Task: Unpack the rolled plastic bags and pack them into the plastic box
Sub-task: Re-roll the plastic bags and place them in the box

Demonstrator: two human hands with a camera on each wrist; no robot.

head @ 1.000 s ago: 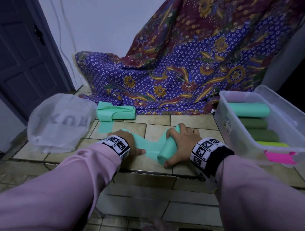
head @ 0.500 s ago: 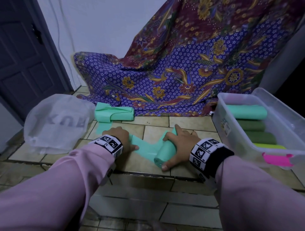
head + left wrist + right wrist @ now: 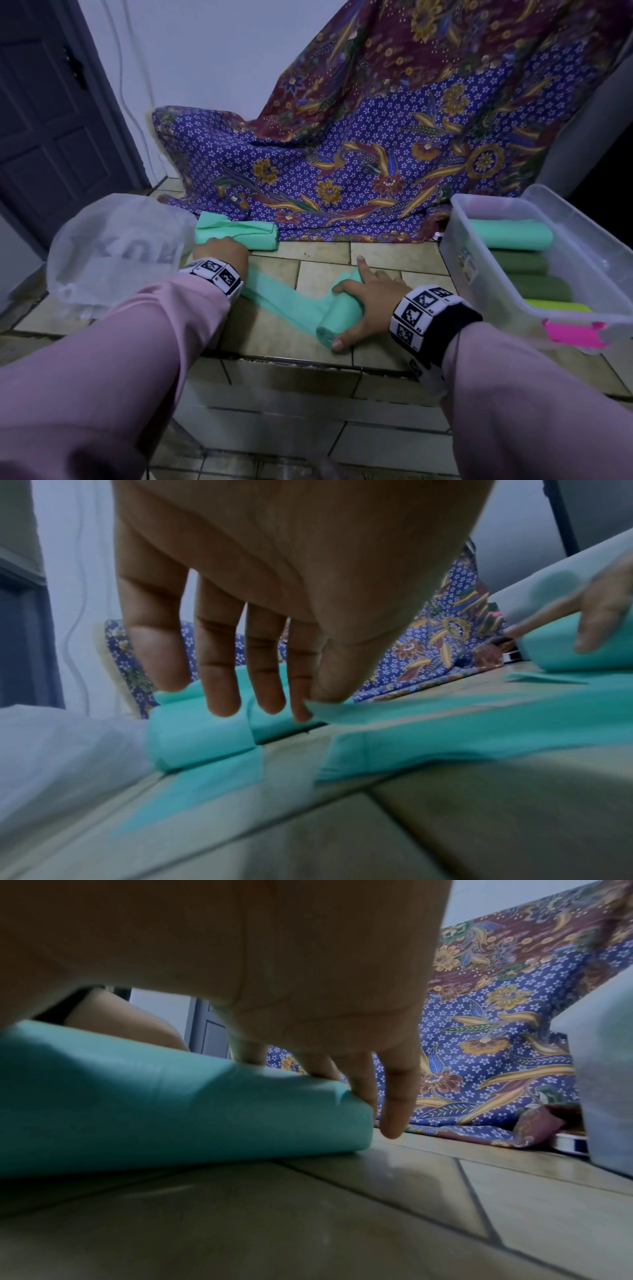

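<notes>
A batik cloth [image 3: 394, 144] patterned in purple, maroon and gold is draping down the pale wall at the back and spilling onto the tiled floor [image 3: 281, 342], with a dark panelled door [image 3: 44, 120] standing at the left. A translucent white bag [image 3: 116, 250] is slumping on the floor at the left, showing large grey letters seen in reverse, roughly "XUR", though the full word cannot be made out. At the right a clear plastic box [image 3: 455, 246] is sitting on the tiles, wearing a small printed label too small to read and a pink clip at its near edge; inside it, a mint roll, two dark green rolls and a yellow-green one are lying side by side. A mint-green roll [image 3: 337, 318] is lying on the floor between the arms, well outside the box, its loose strip [image 3: 274, 298] trailing leftward across the tiles. Behind it a second, flattened mint roll [image 3: 253, 233] is resting against the cloth's hem. The right hand [image 3: 370, 305] is curling over the near roll, fingers wrapped on its far side and thumb at its end, index finger pointing forward. The left hand [image 3: 260, 593] is reaching down with fingers mostly straight, thumb and forefinger pinching the strip's edge just in front of the flattened roll.
</notes>
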